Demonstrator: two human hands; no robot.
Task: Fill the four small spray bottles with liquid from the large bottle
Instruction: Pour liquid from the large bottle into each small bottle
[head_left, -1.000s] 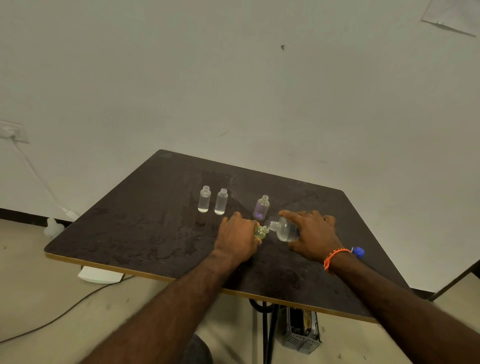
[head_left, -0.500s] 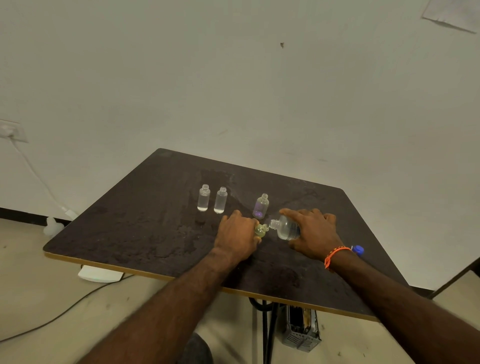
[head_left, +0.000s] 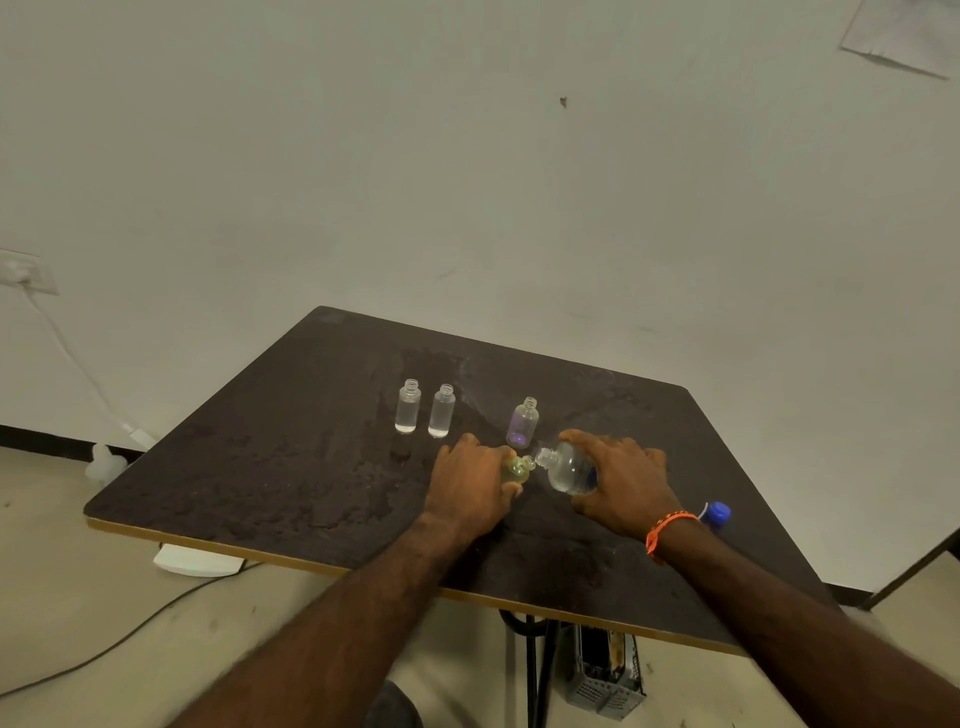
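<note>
My right hand (head_left: 621, 480) grips the large clear bottle (head_left: 567, 466), tipped on its side with its open neck pointing left. Its mouth meets the mouth of a small greenish bottle (head_left: 517, 468), which my left hand (head_left: 470, 486) holds on the dark table (head_left: 270, 457); most of that bottle is hidden by my fingers. A small purple-tinted bottle (head_left: 522, 422) stands uncapped just behind them. Two clear small bottles (head_left: 408, 406) (head_left: 442, 411) stand uncapped side by side further left, each with a little liquid at the bottom.
A blue cap (head_left: 718, 513) lies on the table to the right of my right wrist. Wet patches mark the tabletop around the bottles. A white wall rises behind; a cable (head_left: 104, 654) and a white object (head_left: 195, 562) lie on the floor at left.
Both hands and the two touching bottles stay almost where they were. The view has shifted only slightly.
</note>
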